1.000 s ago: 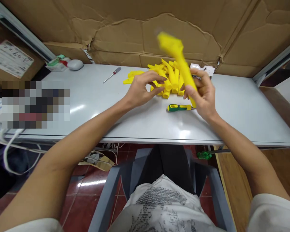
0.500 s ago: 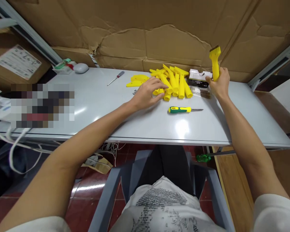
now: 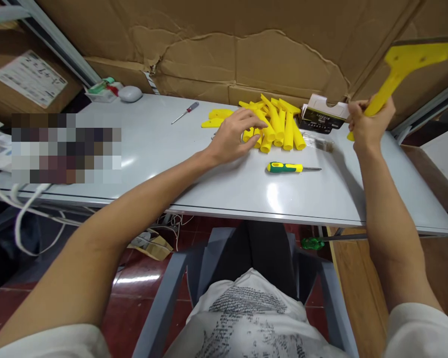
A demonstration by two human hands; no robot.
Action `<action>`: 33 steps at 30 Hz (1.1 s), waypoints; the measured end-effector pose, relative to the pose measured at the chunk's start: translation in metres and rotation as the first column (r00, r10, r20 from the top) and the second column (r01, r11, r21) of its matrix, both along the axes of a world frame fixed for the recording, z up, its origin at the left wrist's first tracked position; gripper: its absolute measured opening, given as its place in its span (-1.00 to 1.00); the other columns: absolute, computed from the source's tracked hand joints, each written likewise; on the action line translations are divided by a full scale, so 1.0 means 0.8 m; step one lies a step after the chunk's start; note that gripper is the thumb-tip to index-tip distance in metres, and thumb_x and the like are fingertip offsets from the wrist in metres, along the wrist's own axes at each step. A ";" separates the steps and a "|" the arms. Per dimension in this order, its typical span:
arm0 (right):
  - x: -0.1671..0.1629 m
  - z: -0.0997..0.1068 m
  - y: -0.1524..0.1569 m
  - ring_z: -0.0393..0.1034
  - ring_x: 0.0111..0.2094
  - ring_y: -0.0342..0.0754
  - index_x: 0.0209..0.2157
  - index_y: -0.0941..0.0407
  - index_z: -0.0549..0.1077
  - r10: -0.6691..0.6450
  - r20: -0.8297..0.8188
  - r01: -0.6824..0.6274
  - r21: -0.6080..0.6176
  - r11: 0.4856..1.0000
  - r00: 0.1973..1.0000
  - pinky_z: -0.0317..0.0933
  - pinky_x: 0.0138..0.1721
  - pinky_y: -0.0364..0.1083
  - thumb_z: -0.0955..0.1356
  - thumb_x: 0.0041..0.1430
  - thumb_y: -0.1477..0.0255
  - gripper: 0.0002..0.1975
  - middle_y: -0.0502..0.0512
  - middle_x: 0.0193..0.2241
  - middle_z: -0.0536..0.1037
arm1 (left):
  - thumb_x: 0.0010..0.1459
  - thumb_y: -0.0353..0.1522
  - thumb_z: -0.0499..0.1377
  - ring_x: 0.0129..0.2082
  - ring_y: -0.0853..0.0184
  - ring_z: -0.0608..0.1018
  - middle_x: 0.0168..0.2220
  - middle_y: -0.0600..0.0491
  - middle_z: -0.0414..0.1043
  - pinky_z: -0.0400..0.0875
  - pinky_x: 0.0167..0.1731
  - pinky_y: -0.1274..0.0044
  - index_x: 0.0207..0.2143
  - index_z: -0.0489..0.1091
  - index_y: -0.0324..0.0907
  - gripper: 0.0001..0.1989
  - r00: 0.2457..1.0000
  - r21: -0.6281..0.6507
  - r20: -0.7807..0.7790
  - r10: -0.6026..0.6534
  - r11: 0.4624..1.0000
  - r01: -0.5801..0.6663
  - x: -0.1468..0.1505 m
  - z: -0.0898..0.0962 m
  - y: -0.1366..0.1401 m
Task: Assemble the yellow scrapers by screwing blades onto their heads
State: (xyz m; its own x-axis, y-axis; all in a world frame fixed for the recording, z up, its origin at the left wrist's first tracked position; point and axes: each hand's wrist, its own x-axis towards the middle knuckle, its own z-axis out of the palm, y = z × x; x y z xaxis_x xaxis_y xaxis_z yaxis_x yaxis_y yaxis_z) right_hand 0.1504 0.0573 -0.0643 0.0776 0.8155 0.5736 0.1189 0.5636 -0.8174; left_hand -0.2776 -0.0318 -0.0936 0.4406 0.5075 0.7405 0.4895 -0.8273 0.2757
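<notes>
My right hand (image 3: pixel 373 124) is closed round the handle of a yellow scraper (image 3: pixel 399 64), raised at the right with its wide head up and turned to the right. Its fingertips are by the right edge of a black and white box (image 3: pixel 323 115); whether they touch it I cannot tell. At the left side of a pile of yellow plastic handles (image 3: pixel 278 127), my left hand (image 3: pixel 233 136) rests with loosely bent fingers, holding nothing I can see. Flat yellow pieces (image 3: pixel 216 118) lie just behind it. In front of the pile is a green and yellow screwdriver (image 3: pixel 285 167).
A small clear packet (image 3: pixel 319 142) lies before the box. Farther left are a thin screwdriver (image 3: pixel 185 113), a white computer mouse (image 3: pixel 130 93) and a small tray (image 3: pixel 103 92). Cardboard (image 3: pixel 194 54) stands behind the white table (image 3: pixel 224 194). White cables (image 3: pixel 26 209) hang at the left edge.
My right hand has moved right with the scraper, whose head now shows its broad side. The box's front has tilted or lifted. My left hand stays by the pile; the view has shifted slightly.
</notes>
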 end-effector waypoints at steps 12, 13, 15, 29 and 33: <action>-0.145 0.020 -0.138 0.14 -0.52 -0.25 -0.29 -0.01 0.17 0.230 -0.281 -0.343 -0.469 0.814 0.932 0.08 -0.60 -0.22 0.91 -0.29 0.31 -0.06 -0.23 -0.53 0.28 | 0.47 0.45 0.34 0.66 -0.33 0.48 0.61 -0.12 0.54 0.29 0.67 -0.35 0.62 0.51 0.33 -0.13 0.992 0.033 -0.085 -0.093 0.995 0.096 0.012 0.012 -0.019; -0.148 0.021 -0.141 0.13 -0.53 -0.26 -0.29 -0.01 0.17 0.244 -0.294 -0.363 -0.475 0.802 0.924 0.09 -0.60 -0.24 0.91 -0.29 0.33 -0.06 -0.23 -0.53 0.26 | 0.47 0.46 0.34 0.61 -0.31 0.55 0.56 -0.12 0.60 0.29 0.66 -0.35 0.60 0.54 0.32 -0.14 0.988 0.033 -0.090 -0.122 0.992 0.126 0.012 0.009 -0.017; -0.149 0.023 -0.146 0.13 -0.53 -0.27 -0.29 -0.01 0.16 0.248 -0.303 -0.372 -0.479 0.795 0.920 0.12 -0.60 -0.25 0.92 -0.30 0.33 -0.05 -0.24 -0.53 0.25 | 0.45 0.45 0.36 0.49 -0.27 0.66 0.46 -0.12 0.69 0.36 0.63 -0.31 0.54 0.61 0.29 -0.17 0.983 0.018 -0.070 -0.169 0.985 0.170 0.012 0.004 -0.013; -0.134 0.001 -0.124 0.40 -0.46 -0.01 -0.05 -0.17 0.60 0.276 -0.131 -0.301 -0.238 0.924 0.952 0.36 -0.46 0.11 0.72 0.15 -0.29 -0.36 -0.03 -0.28 0.60 | 0.21 -0.05 0.57 0.13 0.05 0.83 0.20 -0.10 0.81 0.85 0.09 0.27 0.22 0.83 -0.04 -0.42 0.854 -0.551 0.520 -0.003 0.763 0.338 0.013 0.020 -0.020; -0.139 0.005 -0.132 0.62 -0.22 0.19 0.09 -0.30 0.63 0.226 -0.026 -0.227 -0.120 0.966 0.974 0.54 -0.19 0.25 0.62 0.24 -0.42 -0.35 0.00 -0.24 0.74 | 0.15 -0.14 0.55 0.06 0.06 0.86 0.10 -0.06 0.86 0.87 0.03 0.27 0.03 0.89 -0.04 -0.59 0.836 -0.577 0.548 0.025 0.735 0.356 0.016 0.028 -0.026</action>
